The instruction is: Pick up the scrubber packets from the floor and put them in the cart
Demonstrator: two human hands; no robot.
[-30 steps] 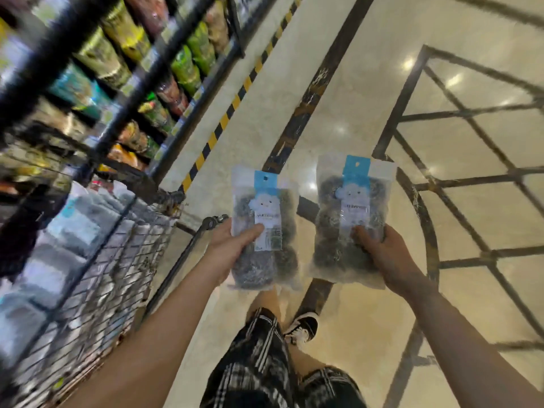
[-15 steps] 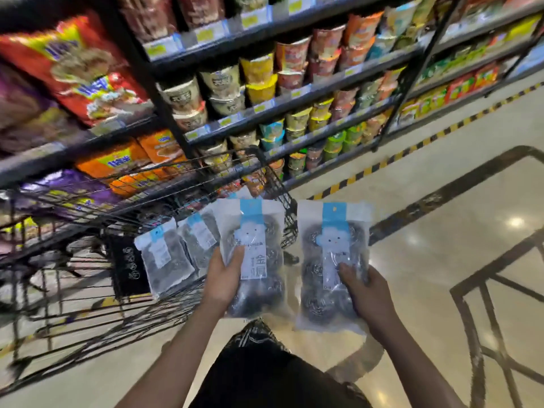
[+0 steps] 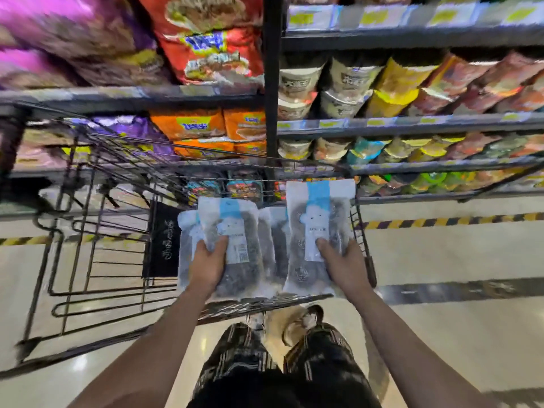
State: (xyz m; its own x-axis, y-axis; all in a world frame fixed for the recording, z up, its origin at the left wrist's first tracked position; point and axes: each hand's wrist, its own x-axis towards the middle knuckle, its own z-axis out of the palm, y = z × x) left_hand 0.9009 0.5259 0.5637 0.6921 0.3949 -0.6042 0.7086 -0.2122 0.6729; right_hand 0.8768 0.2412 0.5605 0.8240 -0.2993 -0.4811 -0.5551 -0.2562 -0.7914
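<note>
Head view: two scrubber packets held over the cart's basket. Left-hand packet [image 3: 235, 248] gripped low down by the left hand [image 3: 207, 267], thumb across its front, fingers hidden behind. Right-hand packet [image 3: 316, 231] held the same way by the right hand [image 3: 343, 265], thumb pressed on the white label. Both packets upright, blue header strips at top, dark scrubbers showing through clear film. More packets [image 3: 272, 245] already sit in the basket between and behind the two, one just left of the left hand.

Cart [image 3: 363, 231] is a wire frame; near rim lies just below the wrists. Shelves of noodle cups [image 3: 347, 83] and snack bags [image 3: 212, 51] beyond.

Risk, as I judge it: right packet hangs near the basket's right wall, so an early release could tip it over the rim to the floor. Slick film and a low grip could let either packet fold or slide.
</note>
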